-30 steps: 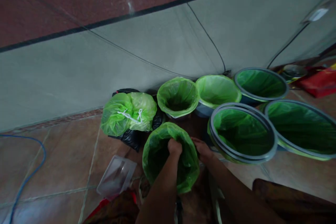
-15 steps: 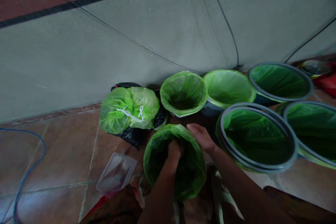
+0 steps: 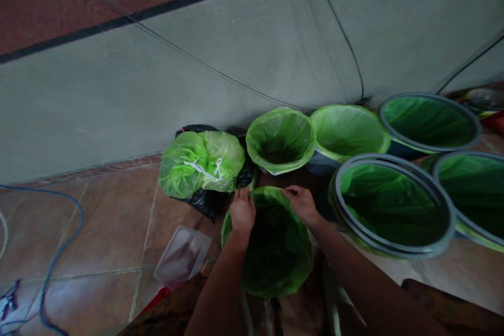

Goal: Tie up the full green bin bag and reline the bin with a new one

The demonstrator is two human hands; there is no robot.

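In front of me stands a round bin lined with a green trash bag (image 3: 277, 252), whose edge is folded over the rim. My left hand (image 3: 242, 210) grips the bag's edge at the far left of the rim, fingers curled over it. At the far right of the same rim, my right hand (image 3: 301, 203) pinches the bag's edge between thumb and fingers. The bin's own wall is hidden under the liner. Just beyond it sits another green-lined bin (image 3: 279, 142), and a tied green trash bag (image 3: 183, 165) rests on black plastic to the left.
On the right are a green-lined bin without a ring (image 3: 348, 131) and several bins with grey rim rings (image 3: 394, 207). A clear plastic container (image 3: 183, 254) lies on the tiled floor. A blue hose (image 3: 59, 247) curves at left. Behind runs a grey wall (image 3: 197, 89) with cables.
My left hand has come up out of the lined bin and now grips the bag at the rim. My right hand stays at the rim. The view has shifted slightly left.
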